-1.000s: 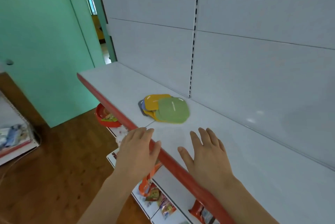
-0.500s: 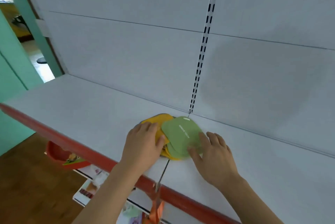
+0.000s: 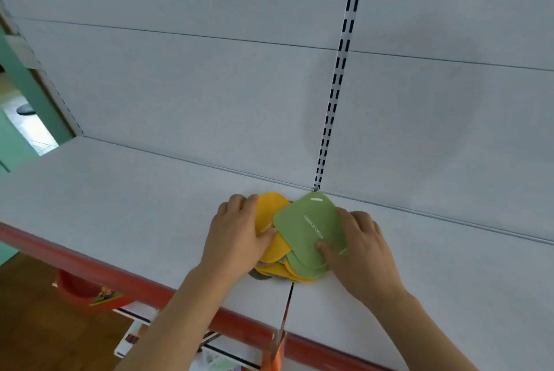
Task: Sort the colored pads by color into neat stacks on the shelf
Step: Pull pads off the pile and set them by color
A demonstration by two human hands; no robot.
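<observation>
A loose pile of colored pads lies on the white shelf (image 3: 120, 196) near its back wall. On top is a green pad (image 3: 308, 223) with white lettering, more green ones under it. Yellow pads (image 3: 271, 211) fan out to its left and below, and a grey pad (image 3: 260, 274) peeks out at the pile's near edge. My left hand (image 3: 236, 232) lies on the yellow pads, thumb pressing their middle. My right hand (image 3: 356, 247) grips the right side of the green pad, thumb on top and fingers along its edge.
The shelf has a red front lip (image 3: 90, 268). A slotted upright rail (image 3: 335, 94) runs down the back panel to just behind the pile. Below the shelf are a red basket (image 3: 78, 286) and packaged goods. A green wall and doorway (image 3: 27, 130) stand at far left.
Both hands moved from the shelf's front edge onto the pile. The left now presses the yellow pads; the right has taken hold of the green pad. The view has closed in.
</observation>
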